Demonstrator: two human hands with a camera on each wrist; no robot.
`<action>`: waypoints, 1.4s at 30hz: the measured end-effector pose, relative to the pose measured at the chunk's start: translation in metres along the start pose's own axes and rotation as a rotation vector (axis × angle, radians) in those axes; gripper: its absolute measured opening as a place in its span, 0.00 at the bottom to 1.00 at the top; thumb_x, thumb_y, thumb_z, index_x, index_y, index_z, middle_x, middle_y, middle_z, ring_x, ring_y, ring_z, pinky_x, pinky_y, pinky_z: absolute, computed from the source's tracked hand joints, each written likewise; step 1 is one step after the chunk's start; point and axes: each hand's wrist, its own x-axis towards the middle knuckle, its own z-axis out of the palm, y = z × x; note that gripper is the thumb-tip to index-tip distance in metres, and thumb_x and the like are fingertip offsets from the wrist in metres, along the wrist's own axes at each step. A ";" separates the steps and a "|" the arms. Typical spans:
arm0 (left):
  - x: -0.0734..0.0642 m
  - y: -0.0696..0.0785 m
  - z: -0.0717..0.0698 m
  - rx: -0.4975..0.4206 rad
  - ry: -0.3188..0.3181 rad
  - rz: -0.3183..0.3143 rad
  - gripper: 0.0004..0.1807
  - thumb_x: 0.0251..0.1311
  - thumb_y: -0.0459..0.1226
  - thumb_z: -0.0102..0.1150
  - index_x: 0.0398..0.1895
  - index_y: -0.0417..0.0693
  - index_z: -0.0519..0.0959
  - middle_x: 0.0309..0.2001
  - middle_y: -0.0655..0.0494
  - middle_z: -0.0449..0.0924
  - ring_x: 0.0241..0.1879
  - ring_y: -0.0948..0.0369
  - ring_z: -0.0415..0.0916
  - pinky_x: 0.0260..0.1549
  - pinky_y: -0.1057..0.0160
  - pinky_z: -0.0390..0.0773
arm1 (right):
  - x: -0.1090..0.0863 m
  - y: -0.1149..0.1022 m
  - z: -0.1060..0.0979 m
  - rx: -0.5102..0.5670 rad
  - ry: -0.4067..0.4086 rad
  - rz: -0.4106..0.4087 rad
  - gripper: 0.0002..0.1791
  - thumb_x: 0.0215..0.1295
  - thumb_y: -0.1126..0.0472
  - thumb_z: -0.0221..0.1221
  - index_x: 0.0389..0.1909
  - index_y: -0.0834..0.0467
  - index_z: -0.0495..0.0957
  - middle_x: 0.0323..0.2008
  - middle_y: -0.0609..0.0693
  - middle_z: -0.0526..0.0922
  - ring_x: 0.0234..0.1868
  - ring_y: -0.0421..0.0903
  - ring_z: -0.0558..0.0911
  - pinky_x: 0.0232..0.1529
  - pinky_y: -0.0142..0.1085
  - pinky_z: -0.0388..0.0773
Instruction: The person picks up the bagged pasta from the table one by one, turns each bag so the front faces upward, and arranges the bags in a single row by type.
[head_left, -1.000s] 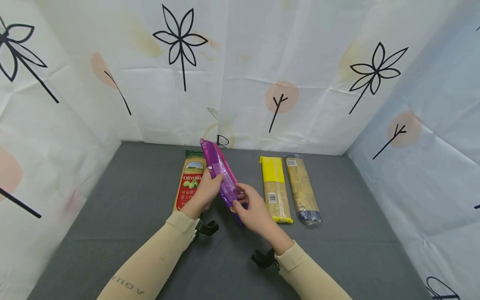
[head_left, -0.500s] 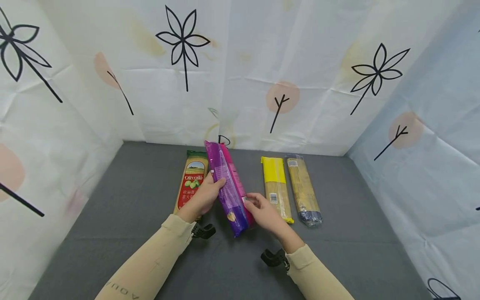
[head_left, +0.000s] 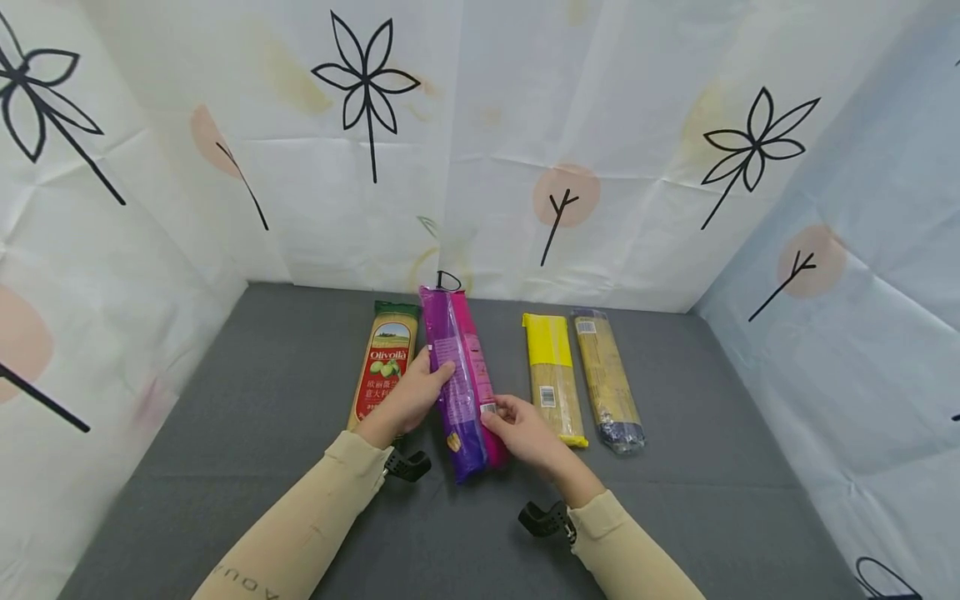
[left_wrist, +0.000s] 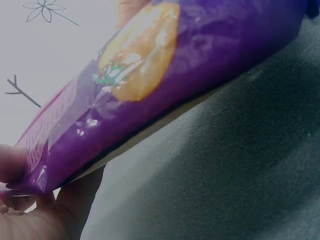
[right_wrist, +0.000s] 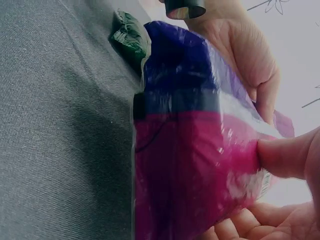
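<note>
Currently, I observe the left hand [head_left: 407, 400] gripping and the right hand [head_left: 527, 431] pinching the purple-and-pink packet [head_left: 463, 392], right of the Olivoilà pasta packet [head_left: 386, 360].

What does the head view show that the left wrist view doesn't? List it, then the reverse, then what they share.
Only head: the yellow-topped pack, the clear pack with a blue end, the red Olivoilà label and both beige sleeves.

Only left wrist: fingers of the left hand beneath the purple pack, and a pale strip along its underside edge.

Both: that pack, the left hand, some of the right hand, grey tabletop, printed backdrop.
</note>
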 end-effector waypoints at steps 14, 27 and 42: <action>0.005 -0.009 -0.002 0.142 0.086 0.025 0.25 0.73 0.38 0.48 0.69 0.48 0.55 0.59 0.44 0.70 0.53 0.50 0.75 0.48 0.50 0.77 | 0.003 0.004 0.005 0.182 -0.061 0.004 0.22 0.71 0.58 0.55 0.58 0.66 0.63 0.43 0.58 0.82 0.41 0.50 0.83 0.43 0.41 0.80; 0.009 -0.016 0.007 0.250 0.010 0.056 0.38 0.69 0.32 0.52 0.76 0.48 0.44 0.66 0.39 0.65 0.58 0.47 0.72 0.50 0.50 0.76 | 0.008 0.013 0.009 0.233 0.063 -0.022 0.23 0.72 0.64 0.53 0.61 0.68 0.58 0.49 0.64 0.80 0.42 0.52 0.84 0.41 0.43 0.81; -0.001 -0.029 0.023 0.543 -0.115 0.031 0.45 0.63 0.35 0.60 0.76 0.37 0.43 0.73 0.35 0.47 0.69 0.44 0.54 0.63 0.47 0.61 | 0.017 0.013 0.008 0.093 0.218 0.079 0.23 0.71 0.60 0.54 0.60 0.68 0.60 0.44 0.60 0.82 0.36 0.49 0.84 0.35 0.40 0.82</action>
